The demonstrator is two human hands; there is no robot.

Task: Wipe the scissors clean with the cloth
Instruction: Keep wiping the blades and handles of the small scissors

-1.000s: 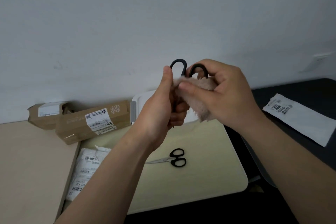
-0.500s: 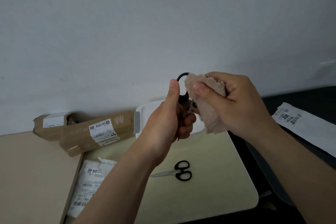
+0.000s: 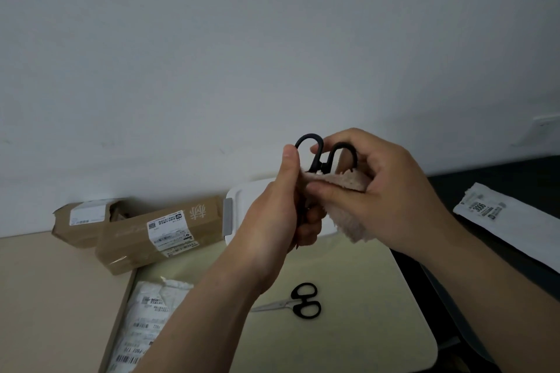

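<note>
Currently held mid-air above the pale worktop (image 3: 378, 297): black-handled steel scissors (image 3: 322, 157), handles up, blades hidden in the left hand (image 3: 281, 221), grip clenched around them. Right hand (image 3: 385, 191) grasping the fluffy beige cloth (image 3: 342, 185), pinched just below the handle loops. Probably light, rigid, smooth metal; safest hold by the handles, edges covered. Cloth soft, pliant. Versus 0.5 s earlier: cloth drawn down off the loops, both rings now exposed.
</note>
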